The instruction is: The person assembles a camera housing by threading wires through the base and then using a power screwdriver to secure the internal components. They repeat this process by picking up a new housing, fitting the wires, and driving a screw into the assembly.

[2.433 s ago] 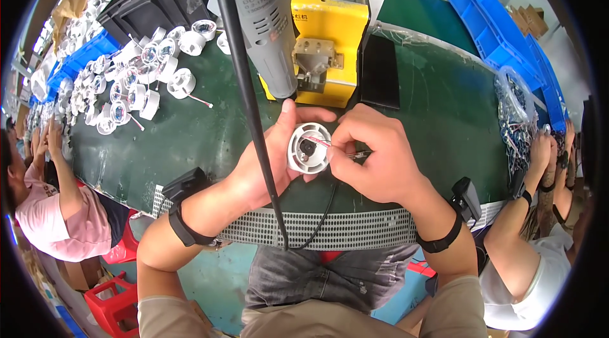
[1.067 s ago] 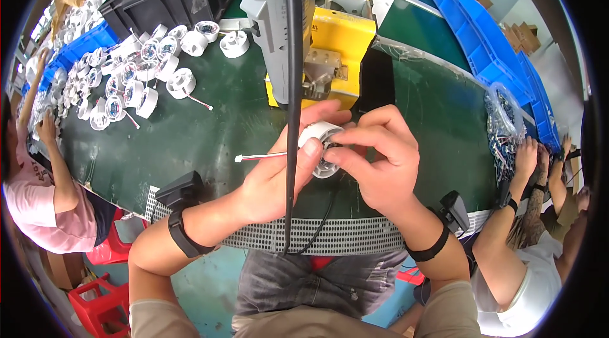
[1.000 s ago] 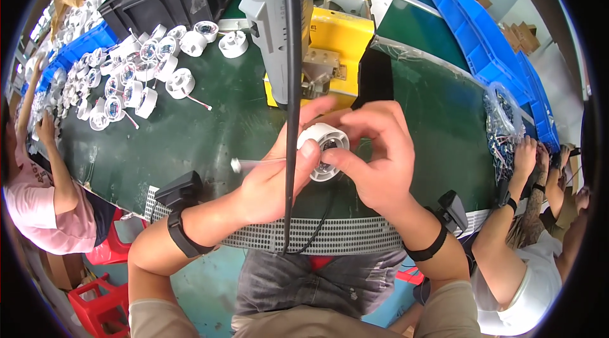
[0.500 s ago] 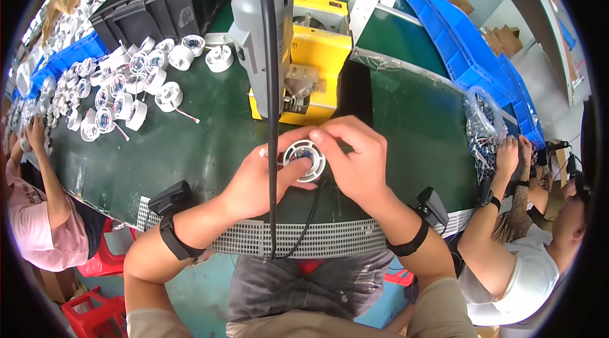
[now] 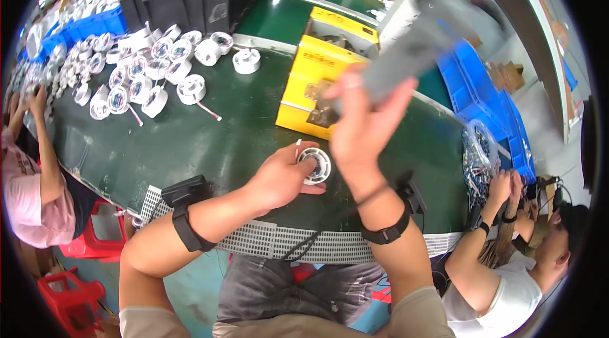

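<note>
In my left hand point(image 5: 282, 176) sits a white round plastic housing point(image 5: 324, 159), fingers beneath it and thumb pressed into its middle. Above and to the right, my right hand point(image 5: 368, 129) is closed around the lower part of a grey electric screwdriver point(image 5: 415, 46). Motion smears both the tool and the fingers, and the tool leans with its upper end toward the right. The tool's tip cannot be made out. Just behind my hands stands a yellow screw feeder point(image 5: 295, 87), partly covered by my right hand.
Several white housings point(image 5: 152, 68) lie heaped on the green table point(image 5: 209, 138) at left, some with wires. A black crate point(image 5: 184, 5) stands behind them. Blue bins point(image 5: 476, 84) and bagged wired parts point(image 5: 479, 154) are at right. Co-workers sit on both sides.
My right hand has left the housing and gone up to the screwdriver, which has swung right and tilted. The housing stays in my left hand. The view has shifted a little.
</note>
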`<action>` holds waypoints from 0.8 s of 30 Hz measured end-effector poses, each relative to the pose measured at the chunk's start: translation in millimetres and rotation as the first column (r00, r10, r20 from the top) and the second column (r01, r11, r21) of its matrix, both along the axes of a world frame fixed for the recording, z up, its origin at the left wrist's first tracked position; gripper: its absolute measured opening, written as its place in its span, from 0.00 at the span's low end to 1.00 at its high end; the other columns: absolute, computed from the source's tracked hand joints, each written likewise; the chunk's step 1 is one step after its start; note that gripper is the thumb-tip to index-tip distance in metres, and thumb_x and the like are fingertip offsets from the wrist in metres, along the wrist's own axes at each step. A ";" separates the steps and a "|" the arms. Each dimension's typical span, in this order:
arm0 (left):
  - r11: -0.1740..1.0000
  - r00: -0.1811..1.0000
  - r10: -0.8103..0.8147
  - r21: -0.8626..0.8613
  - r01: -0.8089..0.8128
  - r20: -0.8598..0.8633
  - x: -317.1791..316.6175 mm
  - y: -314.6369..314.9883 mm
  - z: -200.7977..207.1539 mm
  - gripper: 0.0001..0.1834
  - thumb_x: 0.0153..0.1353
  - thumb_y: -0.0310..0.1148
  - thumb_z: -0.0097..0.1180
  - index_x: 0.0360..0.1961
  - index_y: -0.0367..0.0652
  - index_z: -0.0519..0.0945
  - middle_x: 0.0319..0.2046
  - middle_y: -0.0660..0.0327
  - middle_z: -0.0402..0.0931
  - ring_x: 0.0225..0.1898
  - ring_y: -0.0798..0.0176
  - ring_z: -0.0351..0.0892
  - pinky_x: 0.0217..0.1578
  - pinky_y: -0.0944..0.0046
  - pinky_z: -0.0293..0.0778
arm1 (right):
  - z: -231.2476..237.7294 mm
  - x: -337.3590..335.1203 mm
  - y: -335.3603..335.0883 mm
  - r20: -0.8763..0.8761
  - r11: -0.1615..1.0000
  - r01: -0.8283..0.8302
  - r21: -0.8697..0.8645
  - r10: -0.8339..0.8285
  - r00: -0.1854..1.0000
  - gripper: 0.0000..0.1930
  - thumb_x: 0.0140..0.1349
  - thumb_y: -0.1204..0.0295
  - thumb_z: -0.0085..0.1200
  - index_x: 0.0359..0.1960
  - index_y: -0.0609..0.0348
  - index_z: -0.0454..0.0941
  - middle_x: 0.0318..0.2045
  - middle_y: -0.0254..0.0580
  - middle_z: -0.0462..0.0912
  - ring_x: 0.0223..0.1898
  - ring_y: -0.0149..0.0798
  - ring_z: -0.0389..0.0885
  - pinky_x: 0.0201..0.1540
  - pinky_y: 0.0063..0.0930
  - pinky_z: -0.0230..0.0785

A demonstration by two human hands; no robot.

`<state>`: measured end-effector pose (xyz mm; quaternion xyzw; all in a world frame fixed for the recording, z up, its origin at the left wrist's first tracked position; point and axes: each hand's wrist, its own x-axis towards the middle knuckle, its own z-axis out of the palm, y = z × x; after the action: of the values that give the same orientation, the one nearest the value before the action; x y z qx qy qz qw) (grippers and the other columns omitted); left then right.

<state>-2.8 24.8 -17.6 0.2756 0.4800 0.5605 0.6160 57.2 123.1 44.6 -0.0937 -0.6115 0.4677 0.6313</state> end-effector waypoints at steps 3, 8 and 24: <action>0.998 1.000 0.018 -0.051 -0.019 -0.016 -2.0 -1.8 5.8 0.21 0.70 0.28 0.41 0.62 0.32 0.62 0.48 0.53 0.73 0.44 0.57 0.80 0.48 0.59 0.81 | 24.6 -5.5 7.4 -0.061 0.998 0.067 0.003 -0.067 0.996 0.24 0.67 0.72 0.44 0.61 0.65 0.53 0.21 0.38 0.70 0.19 0.31 0.70 0.25 0.27 0.69; 0.998 0.999 0.026 -0.060 -0.027 -0.020 -4.0 -2.2 6.7 0.22 0.70 0.28 0.41 0.62 0.30 0.61 0.49 0.52 0.72 0.44 0.56 0.80 0.47 0.60 0.81 | 21.8 -16.4 14.5 0.020 0.992 0.113 -0.059 -0.112 0.994 0.23 0.67 0.71 0.45 0.60 0.66 0.54 0.18 0.38 0.69 0.17 0.32 0.69 0.23 0.27 0.66; 0.993 0.995 0.101 -0.064 -0.101 -0.012 -5.3 0.2 3.4 0.22 0.70 0.27 0.40 0.62 0.29 0.61 0.48 0.51 0.72 0.42 0.56 0.81 0.46 0.61 0.82 | 14.7 -13.1 7.3 0.069 0.995 0.016 -0.097 -0.009 0.998 0.19 0.68 0.71 0.46 0.55 0.64 0.57 0.19 0.39 0.68 0.16 0.31 0.68 0.21 0.28 0.66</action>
<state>-8.0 25.0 -14.2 0.2334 0.5140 0.5739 0.5933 44.1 130.4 59.3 -0.1441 -0.6085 0.4896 0.6077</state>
